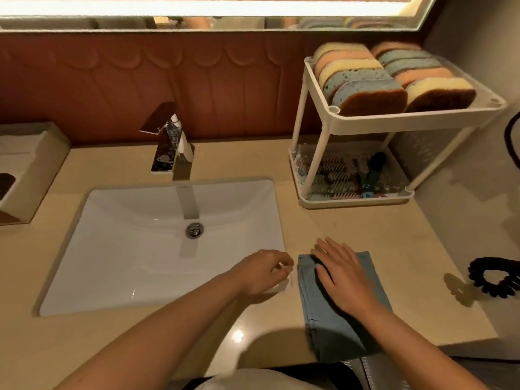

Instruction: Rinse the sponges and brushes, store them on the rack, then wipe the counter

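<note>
The right hand [343, 277] lies flat on a folded blue cloth [323, 327], fingers straight and slightly spread, palm down. The cloth lies on the surface [351, 220] just right of the sink [126, 249], and its near end hangs over the front edge.

The left hand [261, 273] is just beside the cloth, over the sink's near right corner. Its fingers are curled inward with the thumb close to the fingertips. A small pale shape shows at the fingertips, but I cannot tell whether the hand pinches anything.

The white rack [394, 122] stands at the back right of the surface, well apart from both hands. Its upper tier holds two rows of sponges [365, 88], stood on edge and leaning against one another, in yellow, pink and blue with dark scouring sides. The lower tier holds brushes [337, 175] lying flat; their number is hard to make out.

A chrome tap [171, 142] stands behind the sink, with the drain [194, 229] below it. A black scrunchie [493, 277] lies at the right edge of the surface, and a pale box [28, 164] sits at the far left. A lit mirror [213, 21] runs along the wall above.
</note>
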### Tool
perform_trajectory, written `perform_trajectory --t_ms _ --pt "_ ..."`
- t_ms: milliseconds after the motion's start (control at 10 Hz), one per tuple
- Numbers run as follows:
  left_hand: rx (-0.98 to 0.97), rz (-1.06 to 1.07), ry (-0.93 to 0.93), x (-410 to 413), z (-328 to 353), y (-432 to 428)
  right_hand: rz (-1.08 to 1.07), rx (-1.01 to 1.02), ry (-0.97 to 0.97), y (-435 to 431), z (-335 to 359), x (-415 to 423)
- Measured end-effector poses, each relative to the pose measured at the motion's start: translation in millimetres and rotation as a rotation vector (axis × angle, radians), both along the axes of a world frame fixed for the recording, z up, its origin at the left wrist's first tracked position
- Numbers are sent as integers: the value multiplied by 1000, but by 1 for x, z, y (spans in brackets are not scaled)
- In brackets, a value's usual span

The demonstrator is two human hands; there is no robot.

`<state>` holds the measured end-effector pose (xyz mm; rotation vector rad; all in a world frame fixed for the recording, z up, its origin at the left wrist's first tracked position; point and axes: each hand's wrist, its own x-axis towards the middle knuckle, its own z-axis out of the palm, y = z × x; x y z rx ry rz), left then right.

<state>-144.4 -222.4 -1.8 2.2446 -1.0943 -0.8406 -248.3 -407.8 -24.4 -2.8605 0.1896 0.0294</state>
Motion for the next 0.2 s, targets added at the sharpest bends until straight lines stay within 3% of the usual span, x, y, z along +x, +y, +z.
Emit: perform_trajectory --t_ms 100,200 --pt "115 99 135 21 13 23 98 44 44 19 7 26" --pt "174 249 254 52 26 62 230 59 236 45 29 64"
